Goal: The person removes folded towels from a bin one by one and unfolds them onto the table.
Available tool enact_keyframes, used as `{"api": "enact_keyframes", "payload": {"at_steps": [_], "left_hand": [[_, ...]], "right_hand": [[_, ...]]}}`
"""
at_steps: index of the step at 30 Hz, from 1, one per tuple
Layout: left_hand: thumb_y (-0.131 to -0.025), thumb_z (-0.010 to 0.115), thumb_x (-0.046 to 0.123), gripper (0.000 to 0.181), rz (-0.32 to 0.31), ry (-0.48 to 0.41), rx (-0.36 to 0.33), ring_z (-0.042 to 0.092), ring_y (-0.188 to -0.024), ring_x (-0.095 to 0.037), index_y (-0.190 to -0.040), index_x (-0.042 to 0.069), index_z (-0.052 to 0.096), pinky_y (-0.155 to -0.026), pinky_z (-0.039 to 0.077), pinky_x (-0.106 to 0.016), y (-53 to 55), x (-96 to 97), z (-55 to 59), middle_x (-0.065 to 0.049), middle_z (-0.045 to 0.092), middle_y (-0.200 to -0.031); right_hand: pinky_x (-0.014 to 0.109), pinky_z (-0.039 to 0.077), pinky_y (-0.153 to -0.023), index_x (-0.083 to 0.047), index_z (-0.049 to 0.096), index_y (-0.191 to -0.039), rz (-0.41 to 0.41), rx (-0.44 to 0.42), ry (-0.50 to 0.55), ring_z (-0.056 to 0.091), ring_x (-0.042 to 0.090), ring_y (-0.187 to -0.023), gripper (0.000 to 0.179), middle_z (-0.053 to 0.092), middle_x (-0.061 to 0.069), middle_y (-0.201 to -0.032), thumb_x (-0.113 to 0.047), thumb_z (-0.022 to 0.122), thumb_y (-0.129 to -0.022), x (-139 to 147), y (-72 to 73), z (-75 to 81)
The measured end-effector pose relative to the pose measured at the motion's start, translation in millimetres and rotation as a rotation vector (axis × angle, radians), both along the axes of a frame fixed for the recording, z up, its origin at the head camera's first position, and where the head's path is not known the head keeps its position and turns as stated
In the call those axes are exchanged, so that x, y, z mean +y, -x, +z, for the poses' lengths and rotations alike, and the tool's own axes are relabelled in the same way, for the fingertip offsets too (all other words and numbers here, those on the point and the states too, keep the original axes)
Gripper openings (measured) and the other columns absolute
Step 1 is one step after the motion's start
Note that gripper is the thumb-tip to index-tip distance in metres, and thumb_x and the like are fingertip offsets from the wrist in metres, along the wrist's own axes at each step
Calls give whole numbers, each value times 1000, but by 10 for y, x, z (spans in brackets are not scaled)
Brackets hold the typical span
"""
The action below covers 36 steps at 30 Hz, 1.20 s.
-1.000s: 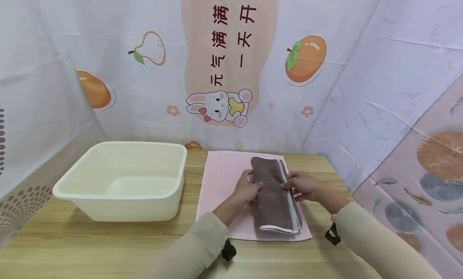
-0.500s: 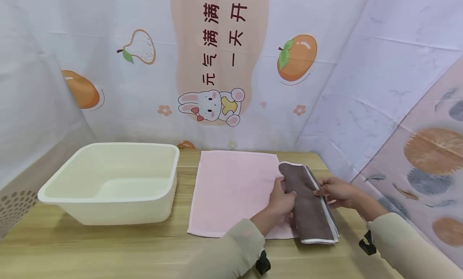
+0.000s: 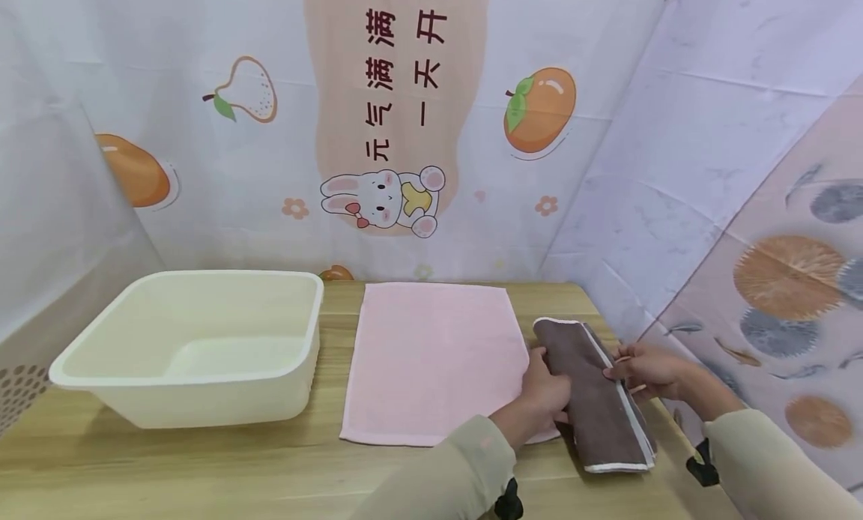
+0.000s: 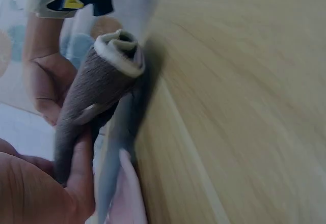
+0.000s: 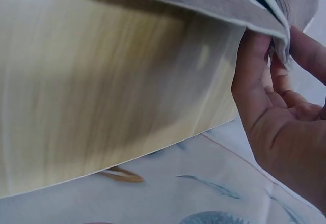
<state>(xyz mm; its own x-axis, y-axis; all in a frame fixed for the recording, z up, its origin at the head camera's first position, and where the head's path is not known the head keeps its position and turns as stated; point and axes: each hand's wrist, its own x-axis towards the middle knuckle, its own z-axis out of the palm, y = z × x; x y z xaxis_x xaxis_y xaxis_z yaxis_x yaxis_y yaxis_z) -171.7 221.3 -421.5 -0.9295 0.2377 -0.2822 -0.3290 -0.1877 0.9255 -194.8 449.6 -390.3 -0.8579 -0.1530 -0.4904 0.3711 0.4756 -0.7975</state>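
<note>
A brown towel [image 3: 593, 400] with white edging, folded into a long strip, is held between both hands at the right of the table. My left hand [image 3: 542, 391] grips its left long side, and in the left wrist view the fingers reach under the folded layers of the towel [image 4: 97, 86]. On the opposite side my right hand [image 3: 650, 372] pinches the white-edged layers between thumb and fingers. The right wrist view shows the towel's edge [image 5: 204, 5] raised over the wood, casting a shadow. Left of the hands a pink towel [image 3: 431, 363] lies spread flat.
A cream plastic basin [image 3: 202, 400] stands at the left of the wooden table [image 3: 222, 475]. A printed curtain [image 3: 270, 168] hangs behind the table, and another patterned cloth [image 3: 775, 340] closes off the right side near my right hand.
Both hands have carried the folded brown towel from on top of the pink towel to the right, toward the table's right edge. The pink towel now shows almost whole.
</note>
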Motion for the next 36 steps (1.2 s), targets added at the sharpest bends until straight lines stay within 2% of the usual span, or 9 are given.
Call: {"api": "enact_keyframes", "payload": {"at_steps": [4, 8, 14, 18, 22, 25, 28, 32, 36], "left_hand": [[-84, 54, -10, 69, -65, 167, 37, 63, -81, -34, -148, 10, 37, -51, 57, -52, -15, -80, -4, -20, 44, -137], [-82, 60, -6, 66, -100, 386, 158, 56, -67, -25, -144, 9, 42, -39, 48, -34, 21, -113, -5, -17, 49, -129], [-89, 65, 10, 43, -184, 583, 415, 55, -80, -17, -132, 11, 57, -71, 50, -29, 89, -143, 46, -6, 56, -107], [-94, 65, 17, 26, -289, 727, 612, 56, -79, -6, -120, 17, 67, -68, 47, -24, 117, -109, 69, 6, 57, -91], [-97, 64, 21, 19, -422, 931, 889, 57, -88, 0, -113, 25, 72, -66, 44, -18, 142, -20, 38, 13, 61, -97], [-100, 62, 25, 23, -554, 1048, 1099, 58, -96, -1, -119, 30, 72, -70, 46, -16, 154, 63, -3, 15, 63, -106], [-102, 58, 31, 27, -682, 1142, 1253, 56, -104, -2, -126, 37, 69, -79, 48, -18, 144, 154, -28, 18, 61, -118], [-107, 49, 39, 34, -844, 1321, 1399, 46, -123, 2, -139, 45, 57, -97, 45, -24, 92, 290, -47, 25, 51, -137], [-108, 43, 42, 44, -1018, 1485, 1461, 26, -143, 6, -151, 51, 39, -112, 35, -34, 4, 409, -70, 29, 34, -155]], "right_hand": [[37, 55, -67, -2, 51, -106, 26, 9, -39, 61, 19, -75, 17, 59, 6, -90, -12, 63, -100, 43, -9, -118], [32, 51, -62, -2, 54, -105, 21, 9, -85, 58, 16, -70, 9, 58, 3, -85, -8, 59, -101, 73, -31, -165], [36, 56, -66, -1, 56, -107, -42, -7, -79, 63, 18, -75, 8, 61, 5, -88, -6, 58, -101, 129, -13, -186], [35, 57, -66, -2, 58, -104, -54, -13, -75, 63, 18, -77, 5, 62, 5, -88, -6, 58, -101, 136, 13, -204], [34, 57, -65, -1, 58, -102, -48, -20, -82, 63, 18, -78, 5, 62, 4, -88, -6, 57, -102, 124, 26, -217], [33, 56, -65, -2, 58, -101, -46, -22, -85, 62, 17, -77, 5, 62, 5, -88, -5, 54, -103, 121, 28, -221], [32, 57, -64, -5, 59, -99, -42, -29, -76, 63, 18, -77, 7, 63, 6, -89, -4, 53, -103, 136, 30, -224], [31, 57, -64, -5, 58, -99, -23, -36, -50, 65, 18, -77, 9, 63, 7, -90, -5, 51, -104, 172, 32, -237], [31, 57, -65, -5, 58, -98, -6, -52, -40, 63, 17, -76, 8, 62, 6, -88, -7, 53, -104, 193, 20, -253]]}}
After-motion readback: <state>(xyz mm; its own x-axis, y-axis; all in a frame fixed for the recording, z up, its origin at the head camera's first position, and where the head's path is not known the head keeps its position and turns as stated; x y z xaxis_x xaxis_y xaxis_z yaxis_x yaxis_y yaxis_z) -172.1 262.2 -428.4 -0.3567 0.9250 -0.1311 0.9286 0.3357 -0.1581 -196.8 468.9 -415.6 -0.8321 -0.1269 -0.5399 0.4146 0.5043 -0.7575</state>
